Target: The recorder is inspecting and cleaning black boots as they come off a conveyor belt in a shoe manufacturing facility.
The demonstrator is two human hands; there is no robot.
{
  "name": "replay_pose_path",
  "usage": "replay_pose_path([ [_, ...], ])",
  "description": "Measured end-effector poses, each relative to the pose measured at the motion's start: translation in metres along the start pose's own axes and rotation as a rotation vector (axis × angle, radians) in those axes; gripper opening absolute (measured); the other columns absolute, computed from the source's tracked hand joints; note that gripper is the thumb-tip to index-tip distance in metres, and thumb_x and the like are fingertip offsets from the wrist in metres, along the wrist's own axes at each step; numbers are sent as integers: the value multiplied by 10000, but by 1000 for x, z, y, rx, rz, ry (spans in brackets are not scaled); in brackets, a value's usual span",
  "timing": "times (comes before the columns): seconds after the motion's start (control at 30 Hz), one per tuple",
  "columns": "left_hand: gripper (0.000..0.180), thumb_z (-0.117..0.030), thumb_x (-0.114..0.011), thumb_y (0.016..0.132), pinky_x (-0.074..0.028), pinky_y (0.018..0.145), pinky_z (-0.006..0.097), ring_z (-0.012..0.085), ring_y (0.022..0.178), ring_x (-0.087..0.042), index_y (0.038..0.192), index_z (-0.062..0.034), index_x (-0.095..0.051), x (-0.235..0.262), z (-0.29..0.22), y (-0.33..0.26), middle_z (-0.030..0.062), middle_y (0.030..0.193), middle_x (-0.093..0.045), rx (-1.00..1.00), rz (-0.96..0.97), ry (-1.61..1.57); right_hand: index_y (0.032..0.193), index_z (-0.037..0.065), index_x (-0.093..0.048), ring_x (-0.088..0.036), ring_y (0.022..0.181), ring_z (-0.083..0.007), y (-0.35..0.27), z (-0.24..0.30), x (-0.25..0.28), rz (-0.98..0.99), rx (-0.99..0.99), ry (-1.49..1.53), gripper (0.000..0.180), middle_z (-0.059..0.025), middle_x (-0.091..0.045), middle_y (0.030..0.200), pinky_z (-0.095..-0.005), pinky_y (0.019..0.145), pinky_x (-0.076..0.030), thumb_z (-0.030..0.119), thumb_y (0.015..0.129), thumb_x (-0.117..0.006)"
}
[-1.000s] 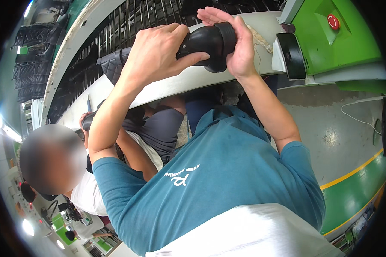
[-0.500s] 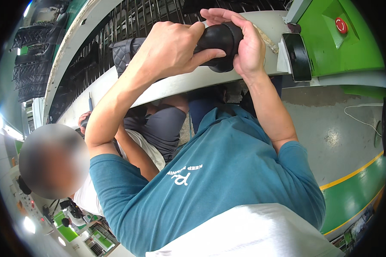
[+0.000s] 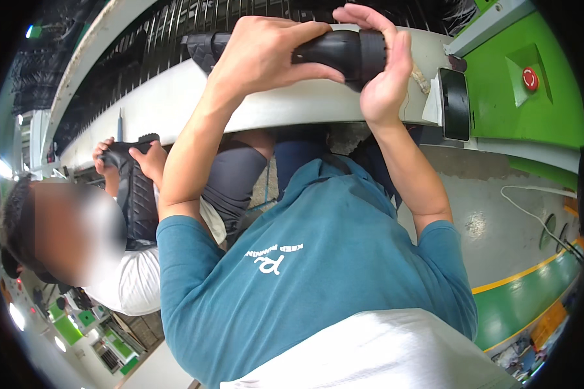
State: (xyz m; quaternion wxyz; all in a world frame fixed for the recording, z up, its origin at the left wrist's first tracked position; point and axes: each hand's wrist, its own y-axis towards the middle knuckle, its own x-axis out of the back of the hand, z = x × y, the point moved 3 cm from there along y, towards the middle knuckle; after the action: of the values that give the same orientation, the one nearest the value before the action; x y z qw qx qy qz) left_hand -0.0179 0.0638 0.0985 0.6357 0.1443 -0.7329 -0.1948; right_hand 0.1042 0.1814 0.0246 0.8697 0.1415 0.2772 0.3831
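I hold a black boot-like piece up over the white rim of a conveyor. My left hand wraps over its middle from the left, thumb underneath. Against its right end presses the palm of my right hand, fingers stretched upward around a ribbed black band. The left part of the piece pokes out beyond my left wrist. My teal shirt and a white cloth fill the lower picture.
A co-worker at the left, wearing a white shirt, grips another black piece with both hands. Several dark pieces lie on the belt. A green machine with a red button and a black device stand at the right. A white cable lies on the floor.
Both my hands and the black piece have risen toward the top of the view. My right fingers have straightened against its end. The co-worker's hands and black piece show more clearly.
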Motion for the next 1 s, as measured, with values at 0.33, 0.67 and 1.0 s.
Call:
replay_pose_path([
  [0.33, 608, 169, -673, 754, -422, 1204, 496, 287, 1406, -591, 1253, -158, -788, -66, -10, -142, 2, 1331, -750, 457, -134, -101, 1340, 19, -616, -578, 1405, -343, -27, 7, 43, 674, 241, -745, 568, -159, -650, 1439, -540, 1244, -343, 254, 869, -829],
  [0.67, 499, -264, -791, 864, -318, 1238, 596, 410, 1457, -507, 1298, -40, -687, -87, -21, -133, 192, 1429, -650, 206, -531, -410, 1114, 89, -762, -650, 1327, -325, -51, -10, 27, 821, 455, -1019, 386, -110, -730, 1325, -534, 1148, -482, 104, 758, -910],
  [1.0, 701, -342, -811, 762, -282, 1260, 571, 425, 1375, -537, 1314, 37, -608, -89, -8, -91, 230, 1308, -666, 271, -76, -400, 1111, 110, -748, -650, 996, -247, -41, 6, 14, 950, 536, -1256, 416, -27, -692, 1066, -412, 817, -520, 80, 721, -890],
])
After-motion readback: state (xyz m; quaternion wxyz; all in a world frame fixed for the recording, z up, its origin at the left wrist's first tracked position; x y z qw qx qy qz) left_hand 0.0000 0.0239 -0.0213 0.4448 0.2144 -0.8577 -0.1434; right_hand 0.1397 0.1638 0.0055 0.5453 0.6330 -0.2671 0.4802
